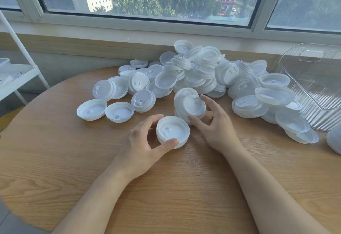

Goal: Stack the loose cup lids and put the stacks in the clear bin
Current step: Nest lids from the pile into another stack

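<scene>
Barely begun: the left hand (145, 141) grips a short stack (173, 132), the right hand (212, 121) pinches a lid (193, 106), while the clear bin (311, 84) at the worktop's right edge looks empty.

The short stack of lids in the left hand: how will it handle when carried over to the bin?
The short stack looks like thin translucent plastic, so probably very light and slightly flexible. The left hand grips it only at the rim, so squeezing could bow it. The lids look loosely nested and smooth, so tilting might let them slide apart.
</scene>
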`<state>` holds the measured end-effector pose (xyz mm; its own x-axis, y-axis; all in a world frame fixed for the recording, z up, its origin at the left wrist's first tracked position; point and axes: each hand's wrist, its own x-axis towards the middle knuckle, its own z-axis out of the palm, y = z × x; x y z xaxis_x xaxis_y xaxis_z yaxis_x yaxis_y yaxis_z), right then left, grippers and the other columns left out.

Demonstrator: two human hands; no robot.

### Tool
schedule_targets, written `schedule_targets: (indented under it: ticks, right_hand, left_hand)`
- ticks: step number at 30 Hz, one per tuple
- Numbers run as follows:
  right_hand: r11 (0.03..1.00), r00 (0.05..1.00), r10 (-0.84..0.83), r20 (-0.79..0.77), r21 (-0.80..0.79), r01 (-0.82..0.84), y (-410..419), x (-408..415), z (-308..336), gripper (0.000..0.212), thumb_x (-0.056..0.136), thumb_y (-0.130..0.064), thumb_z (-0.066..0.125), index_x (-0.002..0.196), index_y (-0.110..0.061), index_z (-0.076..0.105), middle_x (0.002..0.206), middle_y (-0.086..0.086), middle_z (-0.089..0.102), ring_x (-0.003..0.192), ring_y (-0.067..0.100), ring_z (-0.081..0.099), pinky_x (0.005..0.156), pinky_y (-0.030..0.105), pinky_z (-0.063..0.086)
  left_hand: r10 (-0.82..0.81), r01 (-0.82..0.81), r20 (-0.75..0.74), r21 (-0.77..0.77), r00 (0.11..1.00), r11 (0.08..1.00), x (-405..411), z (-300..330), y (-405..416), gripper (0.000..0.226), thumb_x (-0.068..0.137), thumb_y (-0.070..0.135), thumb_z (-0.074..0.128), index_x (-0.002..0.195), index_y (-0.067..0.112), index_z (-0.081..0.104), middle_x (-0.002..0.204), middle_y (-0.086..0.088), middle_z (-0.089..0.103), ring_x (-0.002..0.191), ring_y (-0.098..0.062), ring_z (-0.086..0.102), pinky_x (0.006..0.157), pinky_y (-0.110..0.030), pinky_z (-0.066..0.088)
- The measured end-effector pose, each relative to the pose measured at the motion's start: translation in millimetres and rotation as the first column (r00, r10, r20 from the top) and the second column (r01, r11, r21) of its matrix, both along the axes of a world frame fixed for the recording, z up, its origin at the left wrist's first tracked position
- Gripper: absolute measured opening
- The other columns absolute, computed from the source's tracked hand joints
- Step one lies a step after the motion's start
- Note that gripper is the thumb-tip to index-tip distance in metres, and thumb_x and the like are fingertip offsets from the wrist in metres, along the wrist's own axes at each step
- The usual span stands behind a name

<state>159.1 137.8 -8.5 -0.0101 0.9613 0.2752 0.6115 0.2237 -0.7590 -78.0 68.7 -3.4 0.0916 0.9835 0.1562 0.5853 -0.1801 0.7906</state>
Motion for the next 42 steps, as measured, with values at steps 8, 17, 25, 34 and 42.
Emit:
schedule_targets:
  ticks: [8, 17, 25, 34, 42]
  right_hand:
    - [0.997, 0.993, -0.028, -0.116, 0.062, 0.035, -6, 4, 4, 0.065, 0.084, -0.035, 0.085, 0.142, -0.033, 0.056, 0.129, -0.019, 0.061, 0.119, 0.001, 0.056, 0.098, 0.026, 0.046]
    - [0.995, 0.795, -0.005, -0.607, -0.086, -0.06, -12, -4, 17, 0.049, 0.09, -0.009, 0.081, 0.133, -0.023, 0.062, 0.105, 0.012, 0.075, 0.085, 0.008, 0.065, 0.077, 0.016, 0.053]
    - [0.981, 0.805, 0.192, -0.561, 0.106, -0.16, -33, -1, 30, 0.019, 0.088, -0.008, 0.081, 0.105, -0.015, 0.078, 0.101, 0.007, 0.076, 0.091, 0.022, 0.065, 0.085, 0.034, 0.05]
    - [0.893, 0.938, 0.305, 0.163, 0.292, -0.341, -49, -6, 9, 0.011, 0.091, -0.013, 0.081, 0.093, -0.024, 0.081, 0.097, -0.018, 0.074, 0.092, 0.009, 0.068, 0.082, 0.014, 0.044]
    - [0.912, 0.932, 0.361, 0.024, 0.202, -0.358, -52, -8, 17, 0.014, 0.093, -0.029, 0.079, 0.106, -0.03, 0.079, 0.111, -0.013, 0.072, 0.094, 0.02, 0.065, 0.077, 0.025, 0.047]
  left_hand:
    - [0.002, -0.002, -0.018, -0.011, 1.0, 1.0, 1, 1, 1, 0.096, 0.065, 0.091, 0.062, 0.148, 0.046, 0.045, 0.134, 0.032, 0.055, 0.128, 0.005, 0.05, 0.115, -0.037, 0.043]
    - [0.008, -0.009, -0.039, -0.015, 0.999, 1.0, 0, -3, 2, 0.094, 0.065, 0.092, 0.061, 0.148, 0.048, 0.044, 0.138, 0.029, 0.056, 0.13, 0.0, 0.05, 0.116, -0.038, 0.042]
    - [-0.011, 0.011, -0.004, -0.016, 1.0, 1.0, -2, 1, 2, 0.09, 0.069, 0.082, 0.069, 0.148, 0.045, 0.047, 0.133, 0.032, 0.057, 0.125, 0.016, 0.048, 0.104, -0.014, 0.04]
    - [-0.069, 0.071, 0.068, -0.02, 0.995, 0.997, -5, 9, 2, 0.07, 0.07, 0.061, 0.081, 0.134, 0.05, 0.055, 0.125, 0.044, 0.059, 0.118, 0.023, 0.05, 0.092, 0.003, 0.035]
    - [-0.065, 0.067, 0.078, -0.016, 0.995, 0.998, -7, 5, 4, 0.088, 0.067, 0.072, 0.079, 0.145, 0.046, 0.05, 0.13, 0.036, 0.061, 0.123, 0.02, 0.05, 0.097, -0.002, 0.038]
